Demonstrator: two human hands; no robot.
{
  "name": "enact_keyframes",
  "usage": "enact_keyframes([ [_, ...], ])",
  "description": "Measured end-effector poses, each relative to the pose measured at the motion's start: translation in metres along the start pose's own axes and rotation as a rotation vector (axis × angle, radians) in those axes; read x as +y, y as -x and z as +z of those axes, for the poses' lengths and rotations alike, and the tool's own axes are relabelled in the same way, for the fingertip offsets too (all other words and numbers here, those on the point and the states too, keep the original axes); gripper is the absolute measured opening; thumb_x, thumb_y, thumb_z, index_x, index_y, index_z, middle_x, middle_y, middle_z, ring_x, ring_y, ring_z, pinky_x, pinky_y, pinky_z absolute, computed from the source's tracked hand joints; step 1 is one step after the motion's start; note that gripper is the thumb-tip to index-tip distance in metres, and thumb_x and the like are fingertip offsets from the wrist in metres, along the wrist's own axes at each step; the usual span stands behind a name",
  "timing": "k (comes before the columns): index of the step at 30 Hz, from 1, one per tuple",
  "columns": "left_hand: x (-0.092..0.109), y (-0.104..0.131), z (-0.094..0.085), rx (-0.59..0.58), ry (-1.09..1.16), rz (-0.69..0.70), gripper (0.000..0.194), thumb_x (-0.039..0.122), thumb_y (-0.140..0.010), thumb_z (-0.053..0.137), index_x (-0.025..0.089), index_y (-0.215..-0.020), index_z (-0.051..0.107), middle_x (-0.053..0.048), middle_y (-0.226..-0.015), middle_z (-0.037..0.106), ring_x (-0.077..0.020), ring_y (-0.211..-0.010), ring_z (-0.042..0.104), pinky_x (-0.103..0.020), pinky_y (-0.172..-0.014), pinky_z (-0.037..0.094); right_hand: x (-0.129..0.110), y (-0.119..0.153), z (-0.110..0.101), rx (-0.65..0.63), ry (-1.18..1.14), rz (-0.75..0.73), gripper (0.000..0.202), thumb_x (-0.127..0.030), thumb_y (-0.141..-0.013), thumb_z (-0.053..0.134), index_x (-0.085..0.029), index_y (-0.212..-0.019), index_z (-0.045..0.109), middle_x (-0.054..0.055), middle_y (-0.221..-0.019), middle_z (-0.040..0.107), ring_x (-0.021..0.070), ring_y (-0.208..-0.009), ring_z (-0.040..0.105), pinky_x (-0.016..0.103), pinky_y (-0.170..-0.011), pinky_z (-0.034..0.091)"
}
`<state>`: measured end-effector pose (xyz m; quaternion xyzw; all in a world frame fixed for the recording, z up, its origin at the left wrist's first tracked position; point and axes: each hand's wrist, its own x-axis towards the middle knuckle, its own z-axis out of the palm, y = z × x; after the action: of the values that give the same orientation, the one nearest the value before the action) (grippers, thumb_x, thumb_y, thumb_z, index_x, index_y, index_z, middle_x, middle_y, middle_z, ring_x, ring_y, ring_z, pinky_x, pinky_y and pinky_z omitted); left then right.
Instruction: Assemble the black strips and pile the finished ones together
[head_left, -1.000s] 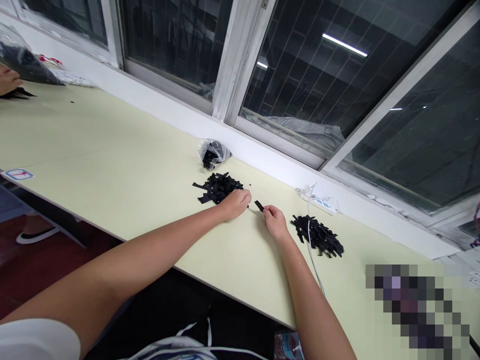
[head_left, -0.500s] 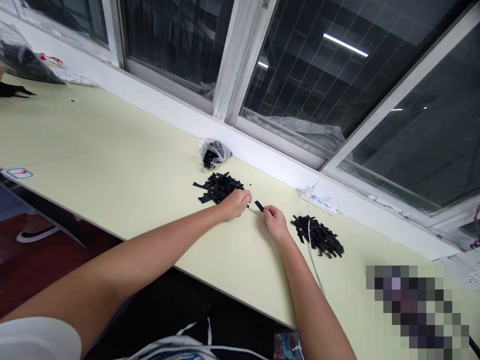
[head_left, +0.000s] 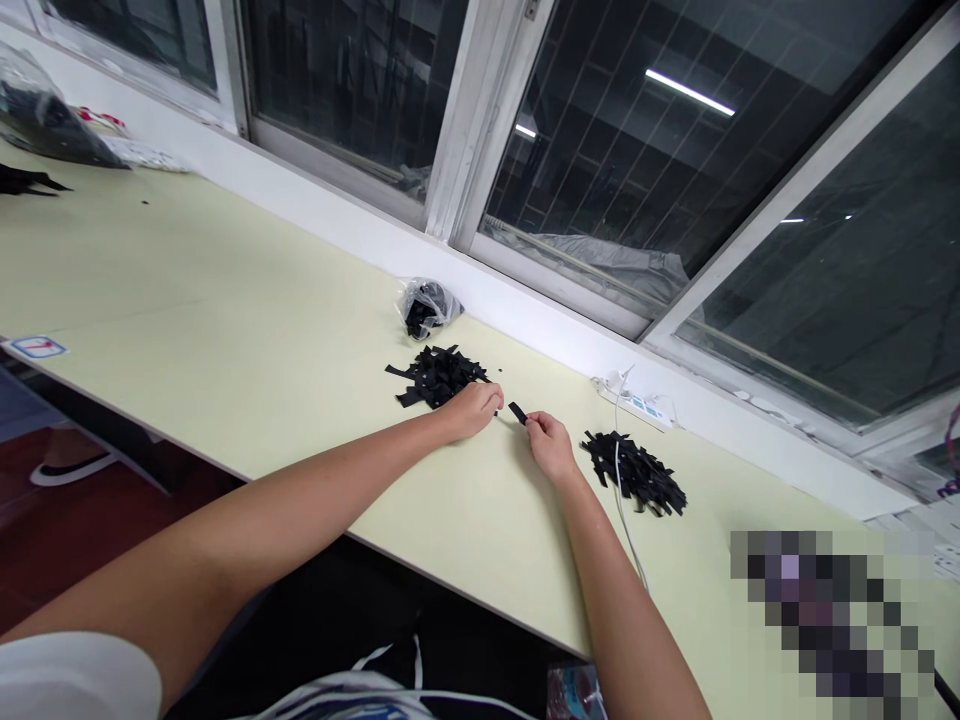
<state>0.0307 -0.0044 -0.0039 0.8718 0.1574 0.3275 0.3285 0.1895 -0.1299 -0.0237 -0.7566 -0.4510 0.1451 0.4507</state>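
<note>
Between the thumb and fingers of my right hand (head_left: pixel 549 441) is a short black fabric strip (head_left: pixel 517 411), its free end pointing up and left. My left hand (head_left: pixel 475 408) is closed at the right edge of a pile of black strips (head_left: pixel 441 374). What its fingers pinch, if anything, is mostly hidden; a tiny dark bit shows by the fingertips. To the right of my right hand lies a second pile of black strips (head_left: pixel 637 475), with a white cable (head_left: pixel 619 480) running over it.
A clear plastic bag of black pieces (head_left: pixel 427 306) stands behind the left pile, near the wall. A white power strip (head_left: pixel 637 405) lies along the back edge. Far left are a larger bag (head_left: pixel 45 110) and more black material (head_left: pixel 26 181). A numbered label (head_left: pixel 36 347) marks the table's front edge.
My left hand has shifted very slightly downward beside the pile. The right hand still holds the strip in nearly the same place.
</note>
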Motion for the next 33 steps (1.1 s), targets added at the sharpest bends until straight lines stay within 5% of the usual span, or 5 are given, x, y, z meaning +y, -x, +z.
enact_keyframes([
  [10,-0.006,0.001,0.008,-0.073,-0.003,0.036,0.029,0.023,-0.096,0.033,0.019,-0.114,0.057,-0.003,-0.092,0.07,-0.0161,-0.076,0.062,-0.029,-0.077,0.047,0.0,0.0,0.0,-0.014,-0.122,0.057,0.026,-0.046,-0.079,0.053,-0.022,-0.081,0.061,-0.004,-0.055,0.048,0.0143,-0.05,0.043,0.026,-0.049,0.034],
  [17,0.005,0.003,0.003,-0.046,0.132,-0.022,0.023,0.025,-0.099,0.032,0.02,-0.114,0.048,-0.003,-0.101,0.071,-0.0126,-0.065,0.061,-0.028,-0.069,0.049,-0.004,0.002,0.002,-0.032,-0.263,0.085,0.028,-0.047,-0.076,0.057,-0.021,-0.089,0.06,-0.003,-0.062,0.052,0.0131,-0.048,0.044,0.026,-0.045,0.034],
  [21,0.006,0.002,0.002,-0.045,0.083,0.061,0.02,0.026,-0.096,0.044,0.021,-0.103,0.062,-0.004,-0.104,0.071,-0.0174,-0.09,0.065,-0.032,-0.085,0.049,-0.005,0.003,0.001,-0.013,-0.196,0.023,0.031,-0.048,-0.078,0.057,-0.02,-0.091,0.062,0.0,-0.072,0.058,0.0136,-0.054,0.048,0.026,-0.049,0.038],
  [27,0.005,0.001,0.002,-0.037,0.03,0.148,0.011,0.021,-0.084,0.065,0.021,-0.086,0.075,-0.006,-0.136,0.06,-0.024,-0.128,0.05,-0.042,-0.111,0.035,-0.013,0.007,-0.002,-0.047,-0.079,-0.101,0.034,-0.049,-0.081,0.054,-0.02,-0.092,0.067,0.002,-0.075,0.063,0.0155,-0.06,0.05,0.028,-0.056,0.041],
  [33,0.005,0.001,0.004,-0.085,0.127,0.058,0.016,0.017,-0.081,0.062,0.019,-0.089,0.076,-0.003,-0.095,0.075,-0.018,-0.092,0.067,-0.029,-0.086,0.048,-0.02,0.011,-0.003,-0.088,-0.047,-0.181,0.034,-0.047,-0.083,0.054,-0.02,-0.093,0.07,0.004,-0.074,0.065,0.0177,-0.067,0.053,0.028,-0.06,0.041],
])
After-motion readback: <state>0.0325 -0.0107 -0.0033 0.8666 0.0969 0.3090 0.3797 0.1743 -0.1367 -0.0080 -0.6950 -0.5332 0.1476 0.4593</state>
